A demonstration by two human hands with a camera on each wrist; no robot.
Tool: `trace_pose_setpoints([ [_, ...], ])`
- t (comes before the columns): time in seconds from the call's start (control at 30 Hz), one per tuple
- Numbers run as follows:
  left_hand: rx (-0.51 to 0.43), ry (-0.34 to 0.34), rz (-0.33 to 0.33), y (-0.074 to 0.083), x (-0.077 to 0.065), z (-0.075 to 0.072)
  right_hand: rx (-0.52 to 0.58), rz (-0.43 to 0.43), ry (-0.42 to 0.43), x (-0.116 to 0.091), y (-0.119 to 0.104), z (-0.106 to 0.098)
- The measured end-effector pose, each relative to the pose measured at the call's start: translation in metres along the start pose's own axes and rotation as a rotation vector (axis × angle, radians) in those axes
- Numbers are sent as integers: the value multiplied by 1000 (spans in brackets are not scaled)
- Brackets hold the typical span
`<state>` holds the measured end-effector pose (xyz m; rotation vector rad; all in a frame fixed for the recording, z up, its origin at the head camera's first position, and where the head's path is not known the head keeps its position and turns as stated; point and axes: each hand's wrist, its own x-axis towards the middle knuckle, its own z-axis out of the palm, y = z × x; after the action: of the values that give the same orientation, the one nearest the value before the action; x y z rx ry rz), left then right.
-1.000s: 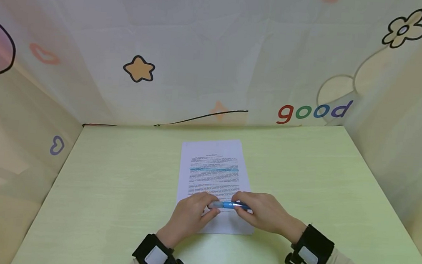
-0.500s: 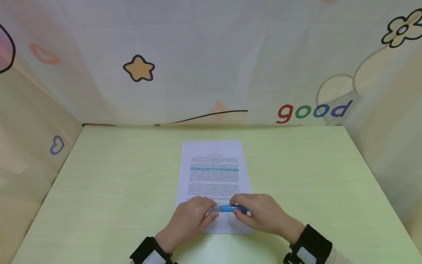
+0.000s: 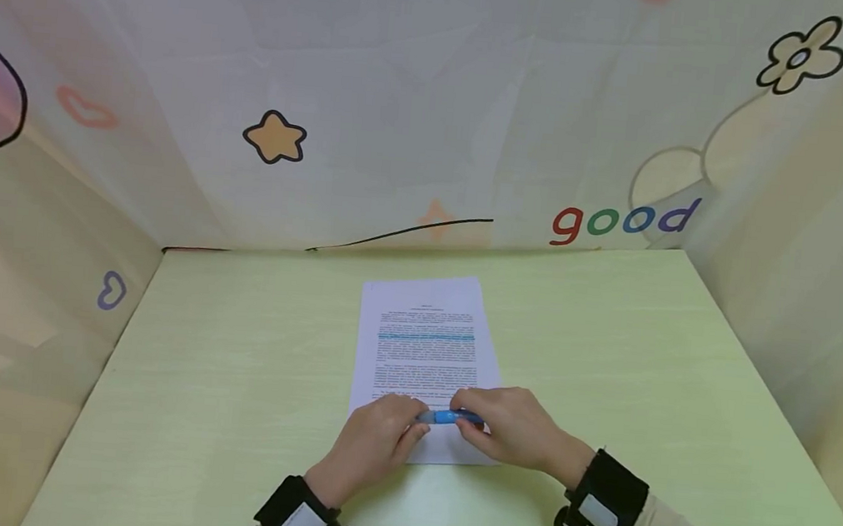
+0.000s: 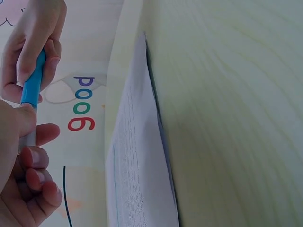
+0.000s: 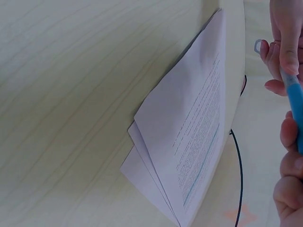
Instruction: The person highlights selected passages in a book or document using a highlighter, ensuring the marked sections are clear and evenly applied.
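Both hands hold a blue highlighter (image 3: 444,417) sideways over the lower part of a printed sheet (image 3: 419,290). My left hand (image 3: 374,436) pinches its clear greyish end between thumb and fingers. The blue barrel (image 4: 32,90) is gripped by my right hand (image 3: 516,428), whose fingers cover its far end. In the right wrist view, the greyish end and blue barrel (image 5: 296,101) meet between the two hands, raised above the paper. One blue highlighted band (image 3: 426,337) crosses the sheet's text.
Beneath the top sheet, more sheets (image 5: 147,170) fan out at a corner. They lie on a pale green wood-grain table (image 3: 234,338). A printed curtain (image 3: 375,108) encloses the table's back and sides.
Both hands have lowered slightly toward the person, and the right hand has shifted a little left. They keep their hold on the highlighter; the sheets stay put.
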<state>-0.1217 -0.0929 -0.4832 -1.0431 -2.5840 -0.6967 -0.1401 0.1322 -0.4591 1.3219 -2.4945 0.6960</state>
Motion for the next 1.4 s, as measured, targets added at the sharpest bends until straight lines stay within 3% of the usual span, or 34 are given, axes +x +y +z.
trace_pose_setpoints([
  [0.33, -9, -4, 22, -1, -1, 0, 27, 43, 12, -4, -1, 10],
  [0.67, -13, 5, 32, -1, -1, 0, 37, 35, 28, -5, -2, 13],
  [1.03, -2, -63, 14, -2, 2, -4, 44, 54, 25, -6, 0, 13],
  [1.4, -6, -34, -37, -12, 5, -2, 8, 163, -71, -5, 2, 13],
])
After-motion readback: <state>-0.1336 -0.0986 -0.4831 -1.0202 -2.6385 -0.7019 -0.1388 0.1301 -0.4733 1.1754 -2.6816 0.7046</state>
